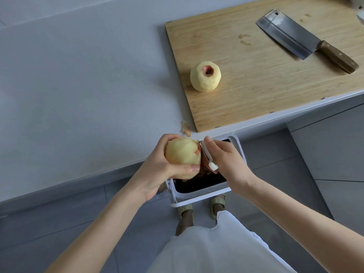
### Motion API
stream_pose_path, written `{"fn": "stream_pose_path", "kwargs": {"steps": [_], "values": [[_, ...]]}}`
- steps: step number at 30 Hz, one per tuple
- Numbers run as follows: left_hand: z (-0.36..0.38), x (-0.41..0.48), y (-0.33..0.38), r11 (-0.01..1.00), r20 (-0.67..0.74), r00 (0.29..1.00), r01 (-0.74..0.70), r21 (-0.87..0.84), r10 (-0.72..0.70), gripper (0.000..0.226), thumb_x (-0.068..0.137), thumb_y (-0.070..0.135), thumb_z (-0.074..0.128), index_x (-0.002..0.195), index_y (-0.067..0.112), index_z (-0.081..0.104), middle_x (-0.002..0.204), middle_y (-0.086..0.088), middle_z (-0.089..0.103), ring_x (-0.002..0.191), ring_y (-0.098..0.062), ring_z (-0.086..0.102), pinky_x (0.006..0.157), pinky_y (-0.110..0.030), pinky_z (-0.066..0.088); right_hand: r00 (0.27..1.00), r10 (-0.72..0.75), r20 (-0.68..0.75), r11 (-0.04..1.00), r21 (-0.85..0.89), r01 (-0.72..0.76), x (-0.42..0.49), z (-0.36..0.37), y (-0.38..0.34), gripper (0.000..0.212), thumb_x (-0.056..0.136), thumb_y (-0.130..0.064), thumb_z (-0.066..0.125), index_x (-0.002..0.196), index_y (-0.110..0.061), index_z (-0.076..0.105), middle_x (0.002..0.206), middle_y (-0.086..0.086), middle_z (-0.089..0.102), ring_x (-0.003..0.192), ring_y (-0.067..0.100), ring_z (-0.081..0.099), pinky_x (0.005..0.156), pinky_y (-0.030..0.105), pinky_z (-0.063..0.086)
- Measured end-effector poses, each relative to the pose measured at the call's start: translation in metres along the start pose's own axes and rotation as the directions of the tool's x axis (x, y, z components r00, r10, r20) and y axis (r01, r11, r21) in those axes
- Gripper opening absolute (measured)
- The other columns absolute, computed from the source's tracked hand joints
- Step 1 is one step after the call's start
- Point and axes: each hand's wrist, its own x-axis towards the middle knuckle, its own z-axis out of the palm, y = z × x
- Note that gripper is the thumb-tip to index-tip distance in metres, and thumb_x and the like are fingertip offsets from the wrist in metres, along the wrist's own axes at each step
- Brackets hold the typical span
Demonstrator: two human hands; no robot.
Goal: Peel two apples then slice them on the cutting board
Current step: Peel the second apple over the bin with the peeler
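My left hand (157, 170) grips a mostly peeled apple (182, 153) over the counter's front edge; a small patch of red skin shows on its right side. My right hand (226, 160) holds a white-handled peeler (206, 154) with its blade against that side of the apple. A second peeled apple (205, 76), red skin left around its stem hollow, sits on the wooden cutting board (275, 79) near its left edge. A cleaver (303, 39) with a wooden handle lies at the board's far right.
A white bin (201, 191) with dark contents stands on the floor under my hands, against the grey counter (78, 95). A scrap of peel (185, 129) lies on the counter by the board's near corner. My sandalled feet show below the bin.
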Motion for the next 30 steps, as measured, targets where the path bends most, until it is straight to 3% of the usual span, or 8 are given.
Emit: {"fn": "stream_pose_path", "kwargs": {"steps": [3, 6, 8, 11, 14, 18, 23, 30], "values": [[-0.005, -0.001, 0.004, 0.998, 0.058, 0.998, 0.005, 0.065, -0.009, 0.076, 0.044, 0.005, 0.089, 0.105, 0.032, 0.054, 0.102, 0.006, 0.061, 0.084, -0.009, 0.066, 0.067, -0.024, 0.052, 0.978, -0.206, -0.020, 0.914, -0.360, 0.186, 0.001, -0.003, 0.000, 0.051, 0.100, -0.039, 0.035, 0.053, -0.020, 0.041, 0.043, -0.009, 0.044, 0.045, 0.006, 0.038, 0.054, 0.023, 0.033], [-0.008, -0.001, 0.003, 0.991, 0.091, 0.995, 0.025, 0.128, -0.037, 0.076, 0.043, 0.010, 0.087, 0.108, 0.033, 0.054, 0.107, 0.003, 0.062, 0.088, -0.011, 0.067, 0.070, -0.023, 0.052, 0.770, -0.636, 0.044, 0.514, -0.720, 0.466, 0.008, -0.008, -0.003, 0.044, 0.095, -0.038, 0.037, 0.059, -0.018, 0.054, 0.044, -0.005, 0.043, 0.042, 0.018, 0.038, 0.047, 0.030, 0.037], [-0.008, -0.002, 0.002, 0.986, 0.102, 0.993, 0.049, 0.158, -0.065, 0.085, 0.037, 0.019, 0.089, 0.112, 0.031, 0.052, 0.110, -0.003, 0.064, 0.095, -0.018, 0.066, 0.076, -0.028, 0.054, 0.590, -0.787, 0.178, 0.269, -0.762, 0.589, 0.012, -0.009, -0.011, 0.040, 0.094, -0.031, 0.041, 0.065, -0.009, 0.059, 0.043, -0.002, 0.044, 0.038, 0.021, 0.039, 0.045, 0.026, 0.036], [-0.007, -0.004, -0.001, 0.986, 0.113, 0.990, 0.063, 0.151, -0.081, 0.084, 0.036, 0.024, 0.087, 0.112, 0.025, 0.051, 0.106, -0.009, 0.066, 0.097, -0.030, 0.066, 0.084, -0.040, 0.056, 0.468, -0.825, 0.318, 0.122, -0.708, 0.696, 0.019, -0.010, -0.020, 0.034, 0.094, -0.025, 0.046, 0.066, -0.007, 0.053, 0.045, -0.004, 0.041, 0.038, 0.019, 0.037, 0.048, 0.026, 0.036], [-0.007, -0.005, -0.002, 0.994, 0.133, 0.989, 0.051, 0.099, -0.064, 0.078, 0.038, 0.020, 0.086, 0.108, 0.023, 0.052, 0.104, -0.012, 0.065, 0.090, -0.031, 0.066, 0.083, -0.046, 0.055, 0.498, -0.821, 0.280, 0.192, -0.686, 0.702, 0.022, -0.010, -0.019, 0.034, 0.093, -0.026, 0.047, 0.065, -0.007, 0.052, 0.043, -0.003, 0.039, 0.038, 0.019, 0.031, 0.048, 0.024, 0.030], [-0.007, -0.003, -0.004, 0.998, 0.139, 0.989, 0.049, 0.043, -0.054, 0.078, 0.039, 0.017, 0.085, 0.109, 0.023, 0.052, 0.104, -0.010, 0.064, 0.088, -0.026, 0.066, 0.077, -0.042, 0.056, 0.660, -0.735, 0.160, 0.437, -0.632, 0.640, 0.020, -0.007, -0.007, 0.040, 0.094, -0.034, 0.041, 0.066, -0.007, 0.050, 0.044, -0.006, 0.040, 0.040, 0.014, 0.032, 0.041, 0.027, 0.028], [-0.009, -0.002, -0.009, 0.998, 0.144, 0.988, 0.060, -0.021, -0.057, 0.078, 0.039, 0.015, 0.083, 0.109, 0.020, 0.052, 0.097, -0.001, 0.067, 0.086, -0.018, 0.067, 0.070, -0.030, 0.054, 0.823, -0.562, 0.082, 0.665, -0.547, 0.509, 0.021, -0.005, -0.002, 0.037, 0.097, -0.040, 0.042, 0.063, -0.026, 0.035, 0.051, 0.005, 0.048, 0.052, 0.023, 0.042, 0.053, 0.031, 0.036], [-0.011, -0.003, -0.005, 0.993, 0.151, 0.989, 0.022, -0.113, -0.004, 0.082, 0.034, 0.011, 0.084, 0.108, 0.023, 0.052, 0.098, 0.004, 0.066, 0.086, -0.015, 0.067, 0.067, -0.028, 0.053, 0.900, -0.434, 0.025, 0.768, -0.512, 0.385, 0.026, -0.013, 0.010, 0.037, 0.098, -0.032, 0.043, 0.062, -0.029, 0.034, 0.050, -0.007, 0.045, 0.053, 0.018, 0.045, 0.058, 0.031, 0.038]]}}
